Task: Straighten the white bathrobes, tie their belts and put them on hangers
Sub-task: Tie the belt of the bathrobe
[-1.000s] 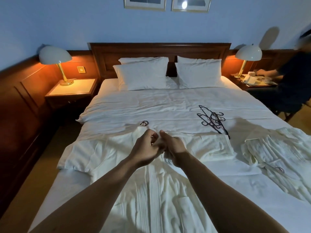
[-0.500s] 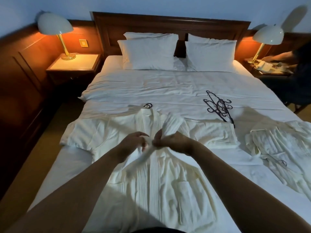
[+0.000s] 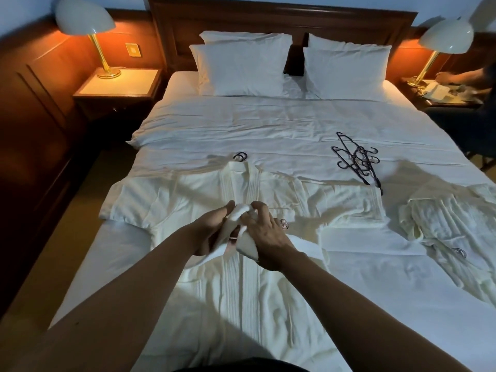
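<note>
Head view: left hand (image 3: pixel 214 232) and right hand (image 3: pixel 264 234) both grip the belt (image 3: pixel 241 210) over the white bathrobe (image 3: pixel 241 291) spread flat on the bed (image 3: pixel 268 124); spare hangers (image 3: pixel 358 159) lie beyond.

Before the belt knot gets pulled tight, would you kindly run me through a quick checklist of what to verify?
1. Both hands on the belt: ok; left hand and right hand grip it.
2. Bathrobe lying flat, front closed: ok.
3. Hanger in the collar: ok; its hook shows above.
4. Knot formed: cannot tell, the fingers hide it.
5. Spare hangers within reach: ok, on the bed.
6. Second bathrobe straightened: not ok, crumpled.
</note>
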### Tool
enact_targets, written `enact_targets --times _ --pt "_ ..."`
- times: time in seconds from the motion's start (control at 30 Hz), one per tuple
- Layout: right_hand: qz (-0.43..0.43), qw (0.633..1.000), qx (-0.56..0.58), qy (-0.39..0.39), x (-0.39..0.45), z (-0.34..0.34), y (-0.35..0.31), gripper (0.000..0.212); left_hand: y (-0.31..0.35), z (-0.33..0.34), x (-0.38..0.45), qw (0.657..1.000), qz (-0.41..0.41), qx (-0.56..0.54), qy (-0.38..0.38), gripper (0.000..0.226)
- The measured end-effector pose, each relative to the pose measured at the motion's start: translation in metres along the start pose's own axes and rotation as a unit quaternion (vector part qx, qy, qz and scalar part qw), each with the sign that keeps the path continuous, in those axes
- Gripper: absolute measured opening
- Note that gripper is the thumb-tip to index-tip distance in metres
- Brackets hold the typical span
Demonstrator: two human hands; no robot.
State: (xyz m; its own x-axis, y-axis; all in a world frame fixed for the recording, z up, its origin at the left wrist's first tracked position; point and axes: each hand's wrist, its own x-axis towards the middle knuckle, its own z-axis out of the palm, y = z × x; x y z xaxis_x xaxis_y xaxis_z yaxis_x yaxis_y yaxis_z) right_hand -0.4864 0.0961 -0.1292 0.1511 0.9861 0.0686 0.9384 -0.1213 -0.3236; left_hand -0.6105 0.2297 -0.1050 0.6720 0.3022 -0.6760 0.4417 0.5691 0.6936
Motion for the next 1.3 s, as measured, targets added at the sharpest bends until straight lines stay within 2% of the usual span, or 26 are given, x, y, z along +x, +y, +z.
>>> enact_targets --times 0.07,0.13,0.17,0.2,0.23,0.27,0.37,0.43,0.5,0.57,0.63,0.67,0.73,0.8,0.87,0.97,1.03,1.1,1.2,1.23,1.3 --pt "-0.013 0.999 0.048 0.002 -0.003 0.002 0.0 0.041 -0.008 -0.004 0.01 0.998 0.018 -0.017 0.05 0.048" --pt "0.032 0.98 0.196 0.031 -0.006 0.011 0.003 0.017 -0.018 -0.006 0.02 0.994 0.042 -0.001 0.096 0.043" --pt "0.082 0.95 0.298 0.051 -0.007 0.019 0.006 0.016 -0.024 -0.006 0.026 0.992 0.05 0.001 0.114 0.041" --pt "0.124 0.913 0.379 0.084 -0.008 0.027 0.01 0.026 -0.028 -0.005 0.031 0.99 0.053 -0.005 0.13 0.039" --pt "0.16 0.886 0.419 0.117 -0.011 0.041 0.016 0.038 -0.034 -0.005 0.035 0.987 0.052 -0.013 0.15 0.037" --pt "0.187 0.866 0.442 0.144 -0.015 0.051 0.021 0.041 -0.039 -0.006 0.039 0.983 0.051 -0.002 0.175 0.035" --pt "0.273 0.827 0.454 0.187 -0.03 0.082 0.038 0.035 -0.066 -0.023 0.059 0.966 0.018 0.08 0.245 0.035" --pt "0.328 0.818 0.432 0.19 -0.044 0.093 0.044 0.034 -0.091 -0.041 0.075 0.96 -0.021 0.081 0.266 0.041" --pt "0.434 0.772 0.425 0.188 -0.048 0.108 0.061 0.026 -0.113 -0.057 0.093 0.951 -0.05 0.065 0.299 0.045" --pt "0.584 0.712 0.359 0.154 -0.059 0.115 0.084 0.039 -0.124 -0.077 0.102 0.927 -0.05 0.132 0.348 0.036" --pt "0.659 0.684 0.29 0.115 -0.073 0.121 0.112 0.055 -0.136 -0.104 0.114 0.905 -0.056 0.153 0.394 0.034" --pt "0.668 0.689 0.263 0.099 -0.078 0.122 0.122 0.059 -0.14 -0.113 0.119 0.9 -0.062 0.145 0.406 0.034" --pt "0.636 0.729 0.241 0.077 -0.08 0.121 0.124 0.061 -0.155 -0.132 0.137 0.893 -0.051 0.138 0.426 0.041" --pt "0.584 0.749 0.301 0.085 -0.071 0.121 0.109 0.051 -0.145 -0.111 0.133 0.904 -0.032 0.112 0.412 0.043" --pt "0.523 0.779 0.338 0.072 -0.06 0.129 0.096 0.038 -0.144 -0.094 0.139 0.929 -0.018 0.08 0.362 0.044" --pt "0.471 0.84 0.271 0.02 -0.045 0.152 0.087 0.031 -0.152 -0.086 0.155 0.941 -0.038 0.106 0.319 0.061" --pt "0.45 0.865 0.22 -0.009 -0.037 0.165 0.088 0.017 -0.153 -0.087 0.164 0.935 -0.068 0.118 0.328 0.068" --pt "0.433 0.887 0.16 -0.031 -0.036 0.168 0.087 0.012 -0.154 -0.089 0.169 0.928 -0.089 0.062 0.355 0.056" --pt "0.347 0.937 0.016 0.041 -0.032 0.168 0.089 0.021 -0.148 -0.088 0.172 0.933 -0.107 -0.004 0.344 0.036" --pt "0.301 0.951 0.001 0.071 -0.029 0.167 0.089 0.025 -0.148 -0.087 0.173 0.937 -0.091 0.001 0.337 0.032" --pt "0.207 0.973 0.044 0.088 -0.021 0.165 0.086 0.03 -0.143 -0.08 0.169 0.947 -0.041 0.066 0.312 0.024"
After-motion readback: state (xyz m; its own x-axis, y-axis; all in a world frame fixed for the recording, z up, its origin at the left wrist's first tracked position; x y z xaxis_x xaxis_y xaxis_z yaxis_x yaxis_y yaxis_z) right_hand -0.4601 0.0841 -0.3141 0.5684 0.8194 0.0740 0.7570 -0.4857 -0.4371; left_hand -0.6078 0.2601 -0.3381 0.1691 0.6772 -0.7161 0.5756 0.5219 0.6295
